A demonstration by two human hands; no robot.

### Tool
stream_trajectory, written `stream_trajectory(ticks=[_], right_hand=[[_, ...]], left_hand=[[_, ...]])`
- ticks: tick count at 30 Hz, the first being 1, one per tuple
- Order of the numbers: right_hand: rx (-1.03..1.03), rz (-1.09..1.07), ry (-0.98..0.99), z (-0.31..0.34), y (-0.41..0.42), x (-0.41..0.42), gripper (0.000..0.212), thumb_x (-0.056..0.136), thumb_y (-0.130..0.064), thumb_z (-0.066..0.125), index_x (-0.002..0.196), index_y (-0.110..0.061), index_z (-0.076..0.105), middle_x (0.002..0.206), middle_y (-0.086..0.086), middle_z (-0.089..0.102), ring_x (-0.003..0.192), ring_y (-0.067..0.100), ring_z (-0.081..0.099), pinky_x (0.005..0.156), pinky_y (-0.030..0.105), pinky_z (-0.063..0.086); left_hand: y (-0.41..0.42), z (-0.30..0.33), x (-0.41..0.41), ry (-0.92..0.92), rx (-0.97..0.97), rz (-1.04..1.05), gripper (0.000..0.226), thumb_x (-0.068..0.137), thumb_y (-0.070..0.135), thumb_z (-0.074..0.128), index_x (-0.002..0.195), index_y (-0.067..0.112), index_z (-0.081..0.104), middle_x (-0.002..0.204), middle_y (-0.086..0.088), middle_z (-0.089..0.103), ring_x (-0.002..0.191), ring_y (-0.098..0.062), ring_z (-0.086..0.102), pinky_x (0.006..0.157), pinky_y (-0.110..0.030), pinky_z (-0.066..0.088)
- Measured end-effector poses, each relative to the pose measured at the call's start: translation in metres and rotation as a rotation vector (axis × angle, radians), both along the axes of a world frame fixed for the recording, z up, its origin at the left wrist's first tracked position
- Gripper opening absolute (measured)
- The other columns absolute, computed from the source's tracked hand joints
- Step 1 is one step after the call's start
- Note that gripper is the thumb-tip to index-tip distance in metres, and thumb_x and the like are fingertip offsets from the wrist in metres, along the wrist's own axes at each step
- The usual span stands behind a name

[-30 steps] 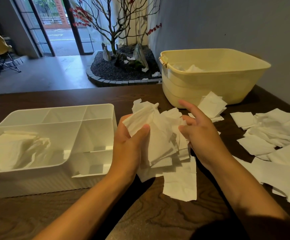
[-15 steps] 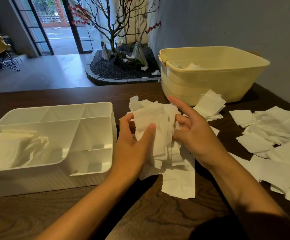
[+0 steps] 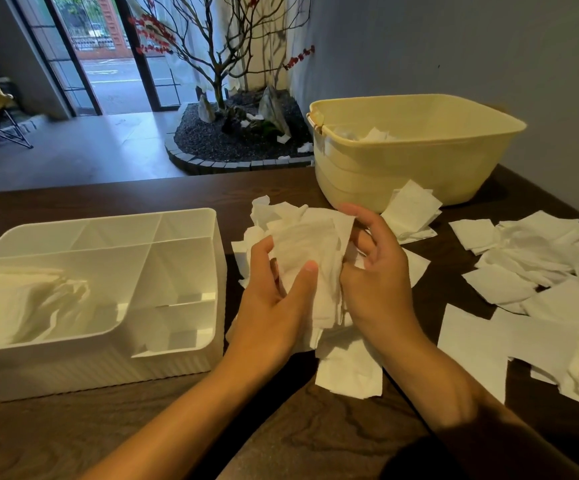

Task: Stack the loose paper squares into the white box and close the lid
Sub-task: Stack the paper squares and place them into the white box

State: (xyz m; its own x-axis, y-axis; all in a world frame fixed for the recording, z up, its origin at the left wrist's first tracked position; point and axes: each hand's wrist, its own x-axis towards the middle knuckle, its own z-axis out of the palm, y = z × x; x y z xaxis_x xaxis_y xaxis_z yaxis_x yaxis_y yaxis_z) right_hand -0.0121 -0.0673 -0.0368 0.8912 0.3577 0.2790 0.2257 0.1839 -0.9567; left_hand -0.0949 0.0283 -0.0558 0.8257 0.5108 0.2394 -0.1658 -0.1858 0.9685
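Observation:
A bunch of white paper squares is held between both hands above the dark table, just right of the white box. My left hand grips the bunch from the left, thumb pressed on its front. My right hand holds it from the right with curled fingers. The box is open, divided into compartments, and its large left compartment holds a pile of white paper. More loose squares lie scattered on the table at the right. One square lies under the hands. No lid is visible.
A pale yellow tub with some paper inside stands at the back right, a few squares leaning against its front. The dark wooden table shows bare wood in front. Beyond the far edge lie a floor and an indoor tree bed.
Both hands have closed in on the bunch of squares, pressing it tighter and lifting it a little. The right hand's fingers have curled around its right side.

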Motion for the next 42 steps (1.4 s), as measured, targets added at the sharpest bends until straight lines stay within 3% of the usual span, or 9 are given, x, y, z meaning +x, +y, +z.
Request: stream_trajectory(ticks=[8,11,14,21,26,31,36,39,42], right_hand=[[-0.219,0.097,0.001,0.011,-0.009,0.005,0.085,0.082,0.007,0.069,0.138,-0.047,0.034,0.133,-0.006,0.057,0.121,0.011,0.054,0.087,0.024,0.051],[-0.394,0.205,0.071,0.015,-0.014,0.013,0.054,0.088,-0.007,0.069,0.132,-0.036,0.056,0.128,-0.009,0.064,0.117,0.013,0.059,0.095,0.036,0.053],[-0.437,0.111,-0.066,0.012,-0.014,0.015,0.023,0.091,-0.010,0.067,0.100,-0.031,0.073,0.098,-0.008,0.074,0.096,0.014,0.067,0.091,0.046,0.056],[-0.202,-0.060,-0.114,0.005,-0.010,0.010,0.006,0.093,-0.031,0.067,0.098,-0.028,0.065,0.090,-0.013,0.070,0.084,0.002,0.065,0.070,0.024,0.055],[-0.128,-0.121,-0.108,0.003,-0.008,0.006,0.014,0.094,-0.022,0.066,0.091,-0.034,0.058,0.087,-0.020,0.066,0.081,-0.006,0.063,0.063,0.010,0.052],[-0.082,-0.085,-0.096,0.004,-0.010,0.007,0.010,0.096,-0.017,0.063,0.094,-0.027,0.062,0.084,-0.018,0.070,0.078,0.000,0.066,0.064,0.015,0.052],[-0.161,0.154,0.000,0.000,-0.002,0.001,0.017,0.097,-0.016,0.062,0.104,-0.032,0.065,0.098,-0.015,0.073,0.093,0.000,0.067,0.080,0.022,0.057],[-0.232,0.155,0.044,-0.007,0.005,-0.005,0.014,0.096,-0.015,0.061,0.099,-0.027,0.066,0.096,-0.012,0.073,0.095,0.010,0.067,0.088,0.039,0.058],[-0.256,0.177,0.083,-0.003,0.003,-0.004,0.018,0.097,-0.016,0.058,0.095,-0.032,0.066,0.092,-0.018,0.072,0.095,0.009,0.066,0.086,0.032,0.057]], left_hand=[[0.008,0.009,-0.004,-0.127,0.041,0.147,0.033,0.095,0.010,0.067,0.121,0.028,0.057,0.109,0.022,0.072,0.103,0.000,0.069,0.085,-0.019,0.056],[0.011,0.008,-0.007,-0.141,-0.052,0.162,0.031,0.094,0.011,0.067,0.122,0.020,0.060,0.110,0.016,0.073,0.101,-0.001,0.070,0.080,-0.015,0.055],[0.011,0.003,-0.006,-0.042,-0.106,0.120,0.021,0.096,0.023,0.063,0.117,0.029,0.061,0.109,0.019,0.073,0.098,0.003,0.068,0.074,-0.014,0.054],[0.007,0.000,-0.001,0.074,-0.107,0.054,0.006,0.100,0.035,0.055,0.102,0.040,0.056,0.088,0.040,0.066,0.083,0.021,0.061,0.061,-0.003,0.046],[0.010,-0.002,-0.001,-0.005,-0.120,0.137,0.011,0.097,0.034,0.060,0.107,0.038,0.059,0.097,0.029,0.070,0.093,0.009,0.066,0.067,-0.009,0.051],[0.013,0.003,-0.001,-0.069,-0.252,0.148,0.025,0.094,0.028,0.062,0.117,0.020,0.063,0.108,0.009,0.074,0.102,-0.007,0.070,0.079,-0.022,0.058],[0.017,0.000,0.003,0.019,-0.293,0.118,0.018,0.099,0.033,0.056,0.117,0.037,0.059,0.116,0.012,0.071,0.111,-0.011,0.067,0.101,-0.045,0.053],[0.014,-0.002,0.003,0.060,-0.282,0.076,0.020,0.102,0.033,0.054,0.117,0.046,0.055,0.113,0.020,0.071,0.109,-0.006,0.067,0.103,-0.044,0.051],[0.012,0.001,0.002,0.084,-0.271,0.075,0.020,0.102,0.031,0.054,0.116,0.046,0.053,0.111,0.021,0.070,0.104,-0.004,0.067,0.101,-0.042,0.053]])
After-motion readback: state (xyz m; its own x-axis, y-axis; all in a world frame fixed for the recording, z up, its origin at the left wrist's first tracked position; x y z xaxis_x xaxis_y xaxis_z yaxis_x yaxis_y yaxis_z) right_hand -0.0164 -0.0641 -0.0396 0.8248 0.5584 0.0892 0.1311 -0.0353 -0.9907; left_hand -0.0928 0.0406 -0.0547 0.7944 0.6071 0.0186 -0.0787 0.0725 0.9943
